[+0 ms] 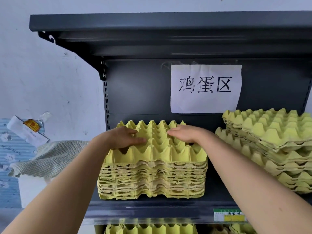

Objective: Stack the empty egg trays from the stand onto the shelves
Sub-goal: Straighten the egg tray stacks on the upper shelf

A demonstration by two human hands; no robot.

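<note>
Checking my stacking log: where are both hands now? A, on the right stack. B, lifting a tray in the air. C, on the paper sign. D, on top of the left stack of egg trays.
D: the left hand and right hand both lie flat on the left stack of egg trays.

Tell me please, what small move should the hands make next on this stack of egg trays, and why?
Probably press the top egg tray gently down so that it nests. The left hand and the right hand both lie flat on it, and it seems to sit higher than the tightly packed trays of the stack below it on the shelf.
</note>
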